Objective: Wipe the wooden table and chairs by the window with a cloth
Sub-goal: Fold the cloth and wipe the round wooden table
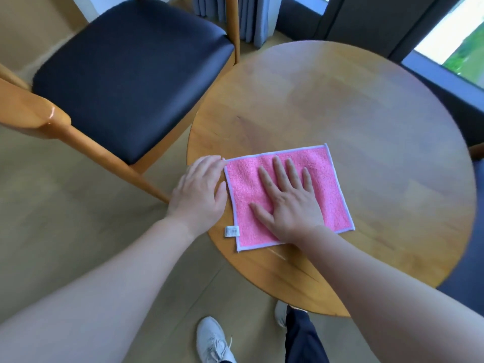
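Head view: right hand [286, 203], fingers spread, presses a fuzzy pink rectangular cloth [330, 179] flat on a round wooden table [366, 113]; left hand [199, 192], fingers relaxed, touches its edge.

chair [125, 74] back cut off top/left | cloth [327, 179] centre hidden under right grip [288, 203]

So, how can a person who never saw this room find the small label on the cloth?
Start at the round wooden table, where a pink cloth lies flat under the right hand. The label is the small white tag sticking out near the cloth's near-left corner, the only white tab on its pale border.
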Tool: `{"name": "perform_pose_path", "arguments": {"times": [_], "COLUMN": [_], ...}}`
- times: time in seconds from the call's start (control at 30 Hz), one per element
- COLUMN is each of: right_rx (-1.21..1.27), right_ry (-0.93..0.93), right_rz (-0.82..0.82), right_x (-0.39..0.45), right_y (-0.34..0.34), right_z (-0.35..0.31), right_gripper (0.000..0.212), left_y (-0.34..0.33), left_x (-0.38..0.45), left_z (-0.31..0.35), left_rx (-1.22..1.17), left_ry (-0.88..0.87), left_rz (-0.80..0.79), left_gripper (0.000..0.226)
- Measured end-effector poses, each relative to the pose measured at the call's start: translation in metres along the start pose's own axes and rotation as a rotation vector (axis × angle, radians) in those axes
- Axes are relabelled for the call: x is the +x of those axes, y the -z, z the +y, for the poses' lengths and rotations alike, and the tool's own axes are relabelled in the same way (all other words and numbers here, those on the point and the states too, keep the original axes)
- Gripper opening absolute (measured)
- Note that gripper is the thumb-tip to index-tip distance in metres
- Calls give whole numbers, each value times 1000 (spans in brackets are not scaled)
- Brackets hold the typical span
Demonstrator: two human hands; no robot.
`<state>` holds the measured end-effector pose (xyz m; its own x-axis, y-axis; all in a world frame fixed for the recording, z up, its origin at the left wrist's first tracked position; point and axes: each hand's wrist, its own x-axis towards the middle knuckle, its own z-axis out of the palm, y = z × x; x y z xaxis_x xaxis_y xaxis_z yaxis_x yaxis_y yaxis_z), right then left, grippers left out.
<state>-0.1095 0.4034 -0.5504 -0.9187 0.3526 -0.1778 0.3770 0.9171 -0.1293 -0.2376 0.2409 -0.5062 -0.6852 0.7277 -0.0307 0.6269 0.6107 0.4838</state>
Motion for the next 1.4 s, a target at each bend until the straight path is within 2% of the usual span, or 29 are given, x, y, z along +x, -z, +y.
{"name": "perform_pose_path", "arguments": {"times": [0.33,0.53,0.8,1.1,1.4], "right_rx": [-38,-47,-49,-86,-110], "right_ry": [-119,-151,-180,-154,-127], "right_rz": [17,54,69,44,17], "right_x": [45,106,201,278,277], "right_y": [17,28,52,72,72], "right_z": [75,116,168,188,170], "right_gripper": [80,81,82,84,84], "left_y": [-22,-35,-28,-19,-10], "left_x": [41,102,165,192,168], "left_z": [11,24,15,5,-10], "left_rx": [53,77,92,103,93], "left_ry": [-53,-62,13,105,112], "left_rz": [-32,-30,-27,7,15], "left_gripper": [43,46,48,48,47]}}
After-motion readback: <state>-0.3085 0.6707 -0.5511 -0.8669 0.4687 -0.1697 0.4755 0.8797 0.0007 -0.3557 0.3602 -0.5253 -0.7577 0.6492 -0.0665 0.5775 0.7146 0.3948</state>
